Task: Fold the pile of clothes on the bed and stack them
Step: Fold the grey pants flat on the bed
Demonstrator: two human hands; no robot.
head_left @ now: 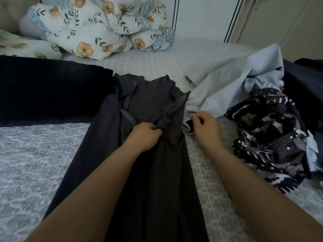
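A long dark grey garment [150, 105] lies flat down the middle of the bed, neck end away from me. My left hand [146, 135] pinches a fold of its cloth near the middle. My right hand [206, 128] hovers just right of the garment with loosely curled fingers, above a small black and white piece of cloth [188, 125]; it holds nothing that I can make out. A pile of unfolded clothes sits at the right: a pale blue garment [232, 81] and a dark patterned one [269, 130].
A dark navy folded cloth [49, 89] lies at the left on the grey patterned bedspread [38, 163]. Floral pillows and a bunched duvet [97, 27] fill the head of the bed. More dark clothing [307, 79] sits at the far right edge.
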